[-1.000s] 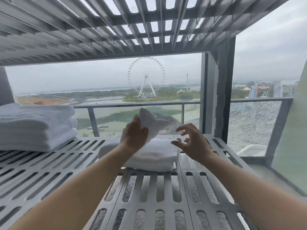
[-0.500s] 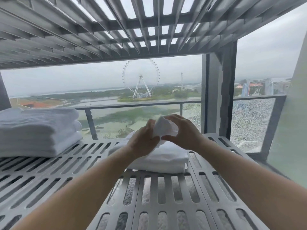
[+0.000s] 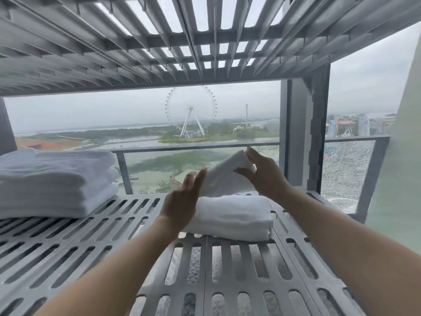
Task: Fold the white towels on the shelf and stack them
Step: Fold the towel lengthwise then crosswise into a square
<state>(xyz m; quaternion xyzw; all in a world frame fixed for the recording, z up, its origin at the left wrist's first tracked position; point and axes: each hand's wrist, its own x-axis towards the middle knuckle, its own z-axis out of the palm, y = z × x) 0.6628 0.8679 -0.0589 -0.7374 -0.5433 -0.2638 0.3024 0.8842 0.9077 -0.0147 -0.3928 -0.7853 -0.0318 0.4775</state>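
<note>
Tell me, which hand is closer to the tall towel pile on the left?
Left. The left hand sits right of the tall towel pile, flat against the small towel; the right hand pinches that towel's upper corner, farther right.

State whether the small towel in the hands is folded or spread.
Folded: the small towel is a compact wedge, pinched by the right hand, the left hand flat against it.

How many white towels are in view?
5, as far as folds show: three in the left stack, one folded towel at centre, one small towel pinched by the right hand above it. Layers may hide more.
</note>
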